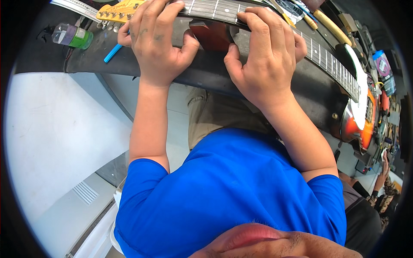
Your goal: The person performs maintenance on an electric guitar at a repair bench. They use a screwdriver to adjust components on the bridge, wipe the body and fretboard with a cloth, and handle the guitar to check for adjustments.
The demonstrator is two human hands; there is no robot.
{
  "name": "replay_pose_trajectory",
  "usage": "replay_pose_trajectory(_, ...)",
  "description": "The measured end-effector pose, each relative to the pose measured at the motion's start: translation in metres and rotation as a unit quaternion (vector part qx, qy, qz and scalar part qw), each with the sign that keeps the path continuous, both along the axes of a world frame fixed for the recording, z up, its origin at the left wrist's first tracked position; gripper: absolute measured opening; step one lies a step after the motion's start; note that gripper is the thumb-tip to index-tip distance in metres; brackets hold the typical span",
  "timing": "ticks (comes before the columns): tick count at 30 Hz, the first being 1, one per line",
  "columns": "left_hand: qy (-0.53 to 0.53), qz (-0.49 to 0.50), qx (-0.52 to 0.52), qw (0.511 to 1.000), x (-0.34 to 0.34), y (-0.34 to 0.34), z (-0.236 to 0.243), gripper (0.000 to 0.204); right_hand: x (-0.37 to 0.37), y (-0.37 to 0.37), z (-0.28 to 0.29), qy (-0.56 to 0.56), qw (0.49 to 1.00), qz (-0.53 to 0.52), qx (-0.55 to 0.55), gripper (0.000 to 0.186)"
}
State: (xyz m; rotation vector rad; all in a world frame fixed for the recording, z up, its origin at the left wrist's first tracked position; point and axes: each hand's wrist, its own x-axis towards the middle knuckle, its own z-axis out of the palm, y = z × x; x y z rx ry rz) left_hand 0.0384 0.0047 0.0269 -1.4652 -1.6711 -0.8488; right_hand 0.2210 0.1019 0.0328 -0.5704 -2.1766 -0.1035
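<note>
"Where did the guitar (pixel 330 64) lie?"

"Ahead of both hands, its long axis running left to right."

"Findings along it?"

"A pale wooden headstock (pixel 116 11); the left hand (pixel 157 49), fingers curled over the dark, fretted neck (pixel 215 9); a reddish-brown block (pixel 214 36); the right hand (pixel 267 60), likewise placed, nearer the glossy sunburst body (pixel 366 134). Thumbs stood apart from fingers; whether either hand gripped, I could not tell."

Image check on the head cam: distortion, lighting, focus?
Head view: guitar neck bows into an arc toward the rim, with black vignetting around the frame; white panel at the left looks bright and nearly featureless; left hand and right hand look reasonably sharp, no obvious motion blur; clutter at the right rim is squeezed and hard to make out.
</note>
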Motion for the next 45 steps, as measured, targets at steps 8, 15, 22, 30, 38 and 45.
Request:
replay_pose_trajectory(8,0.009,-0.002,0.029,1.000,-0.005,0.004,-0.008,0.054,0.000,-0.001,-0.001,-0.003,1.000,-0.007,-0.001,0.057)
replay_pose_trajectory(15,0.031,-0.023,0.035,0.999,-0.014,0.003,-0.011,0.053,0.003,0.003,-0.002,0.012,1.000,0.024,0.014,0.050)
replay_pose_trajectory(22,0.037,-0.051,0.034,0.997,-0.012,-0.001,-0.007,0.046,0.002,0.002,-0.004,0.011,1.000,0.014,0.014,0.045)
replay_pose_trajectory(30,0.024,-0.050,0.040,0.998,-0.013,-0.001,-0.008,0.045,0.004,0.001,-0.003,0.003,1.000,0.013,0.002,0.045)
replay_pose_trajectory(38,0.006,-0.039,0.060,0.997,-0.017,0.002,-0.019,0.043,-0.001,-0.011,0.029,-0.043,0.998,0.005,-0.046,0.037)
replay_pose_trajectory(45,-0.047,0.005,0.122,0.991,-0.024,0.002,-0.020,0.016,-0.060,0.007,0.051,-0.040,0.983,0.174,-0.034,0.010)
